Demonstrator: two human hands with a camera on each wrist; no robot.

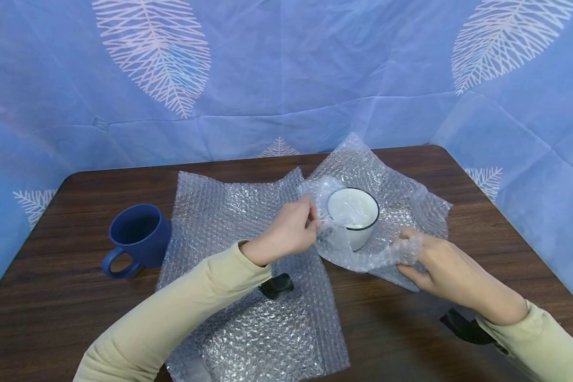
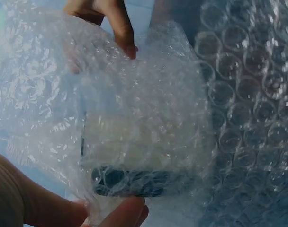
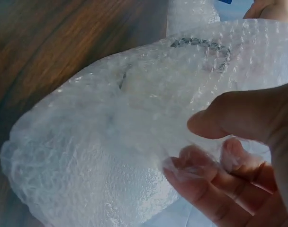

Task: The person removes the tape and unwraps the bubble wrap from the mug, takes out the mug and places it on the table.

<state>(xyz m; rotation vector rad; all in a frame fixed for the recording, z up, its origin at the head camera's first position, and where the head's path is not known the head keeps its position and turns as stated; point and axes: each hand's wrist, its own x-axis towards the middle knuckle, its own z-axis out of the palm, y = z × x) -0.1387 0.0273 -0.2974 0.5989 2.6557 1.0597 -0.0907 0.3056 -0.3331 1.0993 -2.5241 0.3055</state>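
Note:
A white mug (image 1: 361,237) with a dark rim stands upright on a sheet of bubble wrap (image 1: 406,193). Some film stuffing (image 1: 350,206) appears inside it. At the mug's left side, my left hand (image 1: 291,227) pinches a gathered part of that sheet. My right hand (image 1: 441,268) grips the sheet's near edge, to the right of the mug. In the left wrist view the mug (image 2: 144,137) shows only through the wrap, with a dark band along it. Thumb and fingertips of the right hand (image 3: 238,161) are around the thin film in the right wrist view.
A second bubble wrap sheet (image 1: 262,329) lies flat across the middle of the dark wooden table (image 1: 43,297), under the left forearm. A blue mug (image 1: 148,239) stands upright at its left edge. Blue leaf-patterned cloth (image 1: 324,63) hangs behind the table.

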